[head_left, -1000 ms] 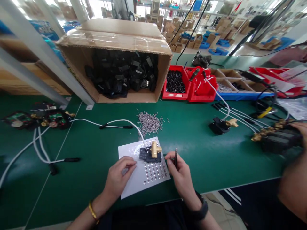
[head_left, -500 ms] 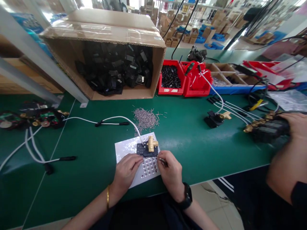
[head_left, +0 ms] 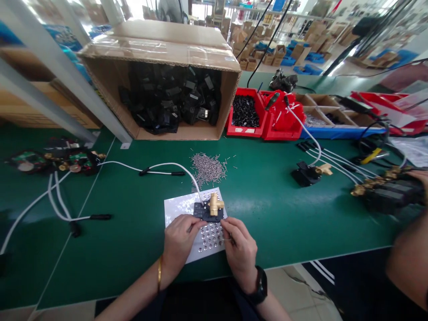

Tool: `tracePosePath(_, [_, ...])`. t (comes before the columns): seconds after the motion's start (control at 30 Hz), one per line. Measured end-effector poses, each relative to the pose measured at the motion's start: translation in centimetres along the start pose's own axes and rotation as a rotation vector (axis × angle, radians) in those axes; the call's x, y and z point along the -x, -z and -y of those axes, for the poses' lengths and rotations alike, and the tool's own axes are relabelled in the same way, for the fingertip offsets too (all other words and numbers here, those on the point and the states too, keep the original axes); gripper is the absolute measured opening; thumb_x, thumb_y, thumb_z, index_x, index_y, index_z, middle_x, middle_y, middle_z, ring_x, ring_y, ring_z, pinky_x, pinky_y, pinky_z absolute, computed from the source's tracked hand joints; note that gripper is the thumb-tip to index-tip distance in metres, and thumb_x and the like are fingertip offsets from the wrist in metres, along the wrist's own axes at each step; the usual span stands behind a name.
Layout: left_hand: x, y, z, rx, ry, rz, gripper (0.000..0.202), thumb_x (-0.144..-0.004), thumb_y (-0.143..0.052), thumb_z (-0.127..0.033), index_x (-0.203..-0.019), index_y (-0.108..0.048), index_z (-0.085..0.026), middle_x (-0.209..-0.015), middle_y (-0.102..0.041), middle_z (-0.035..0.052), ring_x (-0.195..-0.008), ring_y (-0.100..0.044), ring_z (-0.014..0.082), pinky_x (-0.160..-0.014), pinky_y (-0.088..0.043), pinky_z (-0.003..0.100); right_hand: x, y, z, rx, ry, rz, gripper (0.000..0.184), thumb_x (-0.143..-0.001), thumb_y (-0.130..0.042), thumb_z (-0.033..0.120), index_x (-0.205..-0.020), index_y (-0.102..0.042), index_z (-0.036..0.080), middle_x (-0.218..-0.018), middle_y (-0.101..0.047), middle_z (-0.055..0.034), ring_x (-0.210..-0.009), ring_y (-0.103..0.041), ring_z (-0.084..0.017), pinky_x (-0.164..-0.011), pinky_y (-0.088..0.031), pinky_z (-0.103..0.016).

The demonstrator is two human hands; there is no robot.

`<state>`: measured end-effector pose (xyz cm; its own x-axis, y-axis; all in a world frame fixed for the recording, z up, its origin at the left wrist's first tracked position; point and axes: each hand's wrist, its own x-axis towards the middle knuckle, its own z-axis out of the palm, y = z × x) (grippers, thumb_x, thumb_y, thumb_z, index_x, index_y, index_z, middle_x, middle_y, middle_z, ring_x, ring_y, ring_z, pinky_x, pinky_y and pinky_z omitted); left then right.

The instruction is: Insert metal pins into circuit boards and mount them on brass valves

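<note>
A white sheet (head_left: 177, 206) dotted with small shiny pieces lies on the green bench near its front edge. On it sits a black block with a brass fitting (head_left: 214, 206) and a white cable. My left hand (head_left: 180, 240) rests on the sheet just below the block, fingers curled in a pinch. My right hand (head_left: 239, 247) is beside it, pinching a thin dark tool held low over the shiny pieces. Behind the sheet lies a heap of small metal pins (head_left: 207, 167).
An open cardboard box (head_left: 160, 53) of black parts stands at the back, red bins (head_left: 245, 129) to its right. White cables and circuit boards (head_left: 56, 160) lie at left. At right, another person's hand (head_left: 421, 178) holds a row of black-and-brass assemblies (head_left: 388, 191).
Both my hands moved in toward the black block. My right hand lowered the tool from upright to the sheet. My left hand closed into a pinch.
</note>
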<state>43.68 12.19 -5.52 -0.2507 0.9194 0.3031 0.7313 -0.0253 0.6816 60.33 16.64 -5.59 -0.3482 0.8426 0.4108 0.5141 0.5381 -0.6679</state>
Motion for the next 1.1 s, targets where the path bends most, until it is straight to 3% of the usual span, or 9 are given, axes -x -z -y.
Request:
tracePosePath(0.3, [0.1, -0.4, 0.1, 0.022, 0.003, -0.012, 0.017, -0.083, -0.059, -0.028, -0.070, -0.061, -0.018, -0.069, -0.064, 0.0005, -0.067, -0.059, 0.0145, -0.064, -0.045, 0.027, -0.6, -0.2, -0.4, 0.015, 0.023, 0.044, 0.016, -0.084, -0.046, 0.009, -0.085, -0.058, 0.019, -0.089, -0.063, -0.0081, -0.080, -0.063, -0.016, -0.068, -0.054, -0.026])
tracePosePath(0.4, [0.5, 0.6, 0.2, 0.067, 0.044, 0.016, 0.022, -0.080, -0.062, -0.032, -0.065, -0.057, -0.017, -0.065, -0.060, 0.0005, -0.062, -0.056, 0.0140, -0.060, -0.044, 0.026, 0.3, 0.7, -1.1, 0.016, 0.010, 0.117, 0.022, -0.086, -0.044, 0.009, -0.093, -0.061, 0.020, -0.096, -0.064, -0.0080, -0.085, -0.064, -0.017, -0.073, -0.055, -0.027])
tracePosePath(0.47, [0.1, 2.0, 0.2, 0.137, 0.153, -0.030, 0.024, -0.078, -0.063, -0.036, -0.066, -0.055, -0.017, -0.066, -0.058, 0.0008, -0.057, -0.052, 0.0126, -0.055, -0.043, 0.025, 0.8, 1.7, -1.5, 0.032, 0.010, 0.174, 0.026, -0.087, -0.045, 0.010, -0.103, -0.061, 0.023, -0.106, -0.063, -0.0072, -0.092, -0.063, -0.017, -0.079, -0.055, -0.029])
tracePosePath(0.57, [-2.9, 4.9, 0.2, 0.382, 0.480, -0.109, 0.027, -0.080, -0.057, -0.041, -0.093, -0.055, -0.018, -0.082, -0.061, 0.0033, -0.056, -0.051, 0.0109, -0.052, -0.044, 0.024, -0.3, 2.9, -1.4, 0.058, 0.003, 0.263, 0.043, -0.084, -0.055, 0.017, -0.126, -0.047, 0.026, -0.124, -0.055, -0.0084, -0.107, -0.057, -0.021, -0.086, -0.053, -0.032])
tracePosePath(0.67, [-8.0, 6.9, 0.1, 0.843, 0.808, 0.114, 0.035, -0.081, -0.056, -0.040, -0.109, -0.053, -0.019, -0.097, -0.063, 0.0088, -0.052, -0.049, 0.0082, -0.047, -0.044, 0.023, -3.3, 2.7, -0.5, 0.103, -0.014, 0.438, 0.086, -0.074, -0.067, 0.022, -0.143, -0.016, 0.022, -0.140, -0.037, -0.0132, -0.118, -0.048, -0.028, -0.089, -0.051, -0.037])
tracePosePath(0.77, [-12.0, 7.3, -0.6, 1.134, 0.894, 0.216, 0.026, -0.083, -0.051, -0.033, -0.098, -0.060, -0.014, -0.087, -0.064, 0.0111, -0.039, -0.032, 0.0024, -0.033, -0.031, 0.016, -5.9, 1.6, 0.1, 0.144, -0.009, 0.588, 0.094, -0.067, -0.073, 0.027, -0.142, -0.016, 0.021, -0.133, -0.047, -0.0134, -0.108, -0.056, -0.030, -0.085, -0.052, -0.040])
tracePosePath(0.87, [-13.6, 6.7, -2.5, 1.104, 0.782, -0.039, 0.022, -0.083, -0.050, -0.026, -0.099, -0.059, -0.013, -0.056, -0.052, -0.0020, -0.034, -0.026, 0.0017, -0.030, -0.021, 0.012, -6.5, 0.6, -0.1, 0.148, -0.040, 0.560, 0.080, -0.063, -0.076, 0.033, -0.132, -0.035, 0.019, -0.117, -0.059, -0.0099, -0.098, -0.061, -0.029, -0.079, -0.053, -0.040])
tracePosePath(0.93, [-13.9, 6.3, -4.8, 1.001, 0.598, -0.085, 0.026, -0.083, -0.052, -0.026, -0.105, -0.058, -0.014, -0.048, -0.044, -0.0066, -0.034, -0.029, 0.0023, -0.031, -0.021, 0.011, -5.9, 0.4, -0.2, 0.103, -0.089, 0.444, 0.070, -0.062, -0.076, 0.032, -0.124, -0.043, 0.020, -0.111, -0.061, -0.0082, -0.095, -0.062, -0.027, -0.078, -0.053, -0.037])
tracePosePath(1.1, [-16.0, 5.7, -13.6, 0.847, 0.090, 0.235, 0.028, -0.090, -0.040, -0.024, -0.104, -0.059, -0.009, -0.048, -0.048, -0.0064, -0.036, -0.038, 0.0038, -0.035, -0.030, 0.014, -5.0, 4.0, -1.0, 0.013, -0.217, 0.045, 0.045, -0.066, -0.070, 0.037, -0.105, -0.056, 0.019, -0.103, -0.065, -0.0093, -0.092, -0.063, -0.024, -0.079, -0.052, -0.035])
